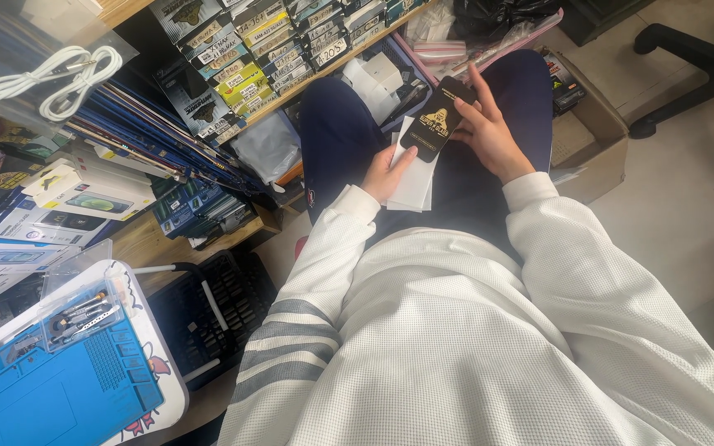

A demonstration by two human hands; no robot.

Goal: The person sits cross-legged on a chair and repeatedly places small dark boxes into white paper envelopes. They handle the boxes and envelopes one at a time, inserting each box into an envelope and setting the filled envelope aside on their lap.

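Observation:
I sit with dark trousers and white sleeves in view. My right hand (489, 132) grips a flat black packet with gold print (438, 117), held over my lap. Under it lies a stack of plain white sleeves (415, 177), which my left hand (386, 172) holds from below with the thumb on top. The black packet partly covers the white stack.
A wooden shelf (324, 70) ahead holds rows of small boxed packs. At left lie boxes, a coiled white cable (51, 78), and a blue work mat (51, 388) with a clear tool case. A cardboard box (592, 136) and a chair base (704, 74) stand at right.

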